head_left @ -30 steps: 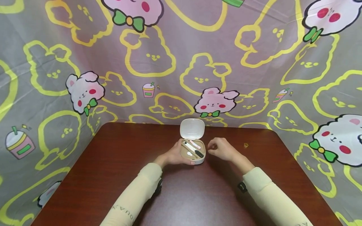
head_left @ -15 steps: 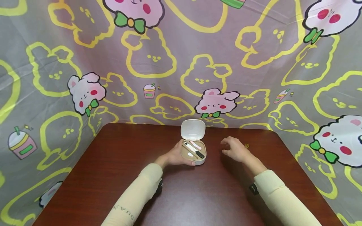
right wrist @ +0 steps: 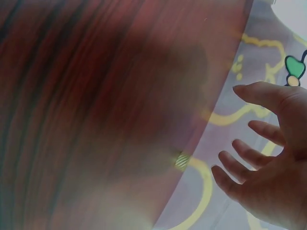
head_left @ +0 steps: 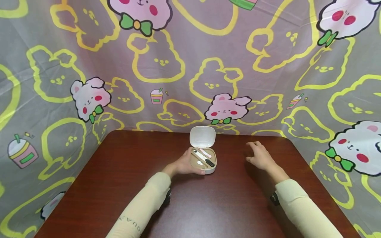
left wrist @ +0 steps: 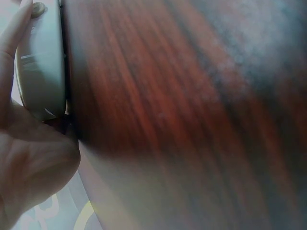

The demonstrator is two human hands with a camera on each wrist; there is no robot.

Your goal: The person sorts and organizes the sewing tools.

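Observation:
A small white hinged case point(head_left: 210, 171) stands on the table with its lid point(head_left: 202, 136) raised. My left hand point(head_left: 184, 164) grips its left side, thumb along the front; the left wrist view shows the case wall point(left wrist: 44, 67) against the fingers. In its beige insert lie a slim white-and-black tool point(head_left: 203, 158), a pink-and-white strip point(head_left: 205, 153) and a small white piece point(head_left: 199, 162). To the right, my right hand point(head_left: 261, 158) hovers with fingers spread, holding nothing. Near the table's far edge, a small yellow striped item point(right wrist: 182, 160) shows in the right wrist view; the hand hides it in the head view.
The brown wood-grain table point(head_left: 143, 148) ends at a patterned cloth point(head_left: 175, 76) hung behind and along both sides. Light sleeves cover both forearms, and a dark strap device point(head_left: 274, 198) sits at the right wrist.
My right hand has moved right, away from the case, and its fingers have spread. It now covers the spot of the small yellow item. The left hand and case stay put.

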